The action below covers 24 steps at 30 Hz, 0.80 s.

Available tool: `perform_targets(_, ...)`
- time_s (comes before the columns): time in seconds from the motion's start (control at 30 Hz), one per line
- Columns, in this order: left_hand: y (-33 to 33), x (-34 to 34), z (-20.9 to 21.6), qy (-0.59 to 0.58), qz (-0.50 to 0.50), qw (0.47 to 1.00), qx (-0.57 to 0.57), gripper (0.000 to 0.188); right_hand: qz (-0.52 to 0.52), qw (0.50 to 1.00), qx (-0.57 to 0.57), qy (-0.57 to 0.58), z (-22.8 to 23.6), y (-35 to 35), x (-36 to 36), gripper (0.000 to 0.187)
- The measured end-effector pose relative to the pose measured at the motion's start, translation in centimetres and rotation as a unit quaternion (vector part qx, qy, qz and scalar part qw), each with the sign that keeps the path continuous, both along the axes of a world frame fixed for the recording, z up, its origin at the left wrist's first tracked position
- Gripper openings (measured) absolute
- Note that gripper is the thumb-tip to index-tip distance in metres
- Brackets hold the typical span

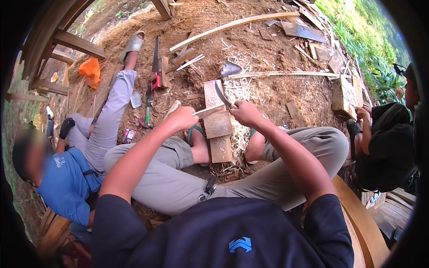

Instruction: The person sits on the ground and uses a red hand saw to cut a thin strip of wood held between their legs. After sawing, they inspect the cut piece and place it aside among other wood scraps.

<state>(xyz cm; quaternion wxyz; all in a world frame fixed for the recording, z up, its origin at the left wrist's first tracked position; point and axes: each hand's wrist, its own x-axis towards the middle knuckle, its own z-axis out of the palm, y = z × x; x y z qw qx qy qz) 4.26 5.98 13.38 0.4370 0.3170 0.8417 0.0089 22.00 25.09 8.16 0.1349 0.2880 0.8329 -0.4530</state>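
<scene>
My left hand (182, 119) is closed around a thin wooden stick (210, 110), which points to the right over a wooden block (218, 125) between my feet. In my right hand (247, 113) is a knife; its dark, slightly curved blade (222, 94) tilts up and to the left, close to the stick's far end. I cannot tell whether blade and stick touch. Pale wood shavings (241, 129) lie heaped along the block's right side.
A handsaw (155, 80) with a red grip and a green-handled hammer (147, 114) lie to the left, near an orange bag (90, 72). Long wood strips (232, 26) cross the ground ahead. One person (67, 178) sits at left, another (386, 138) at right beside a timber block (343, 98).
</scene>
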Motion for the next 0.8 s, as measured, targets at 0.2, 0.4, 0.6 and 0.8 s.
perform_targets(0.2, -3.2, 1.4, -1.6, -0.013, 0.043, 0.999, 0.027, 0.04, 0.072, 0.994, 0.072, -0.049, -1.0, -0.2, -0.4, 0.031)
perform_targets(0.4, -3.9, 3.2, 3.3, -0.168, 0.099, 0.979, 0.057, 0.031, 0.046, 0.987, 0.152, -0.028, -2.0, 0.6, 0.9, 0.04)
perform_targets(0.6, -8.0, 6.3, 0.3, -0.233, 0.198, 0.95, 0.066, 0.027, 0.113, 0.977, 0.18, 0.0, 0.0, -0.6, 1.1, 0.04)
perform_targets(0.8, -9.1, 9.3, 0.7, -0.34, 0.319, 0.883, 0.052, 0.031, 0.149, 0.976, 0.155, -0.042, -0.4, -0.1, 3.1, 0.031)
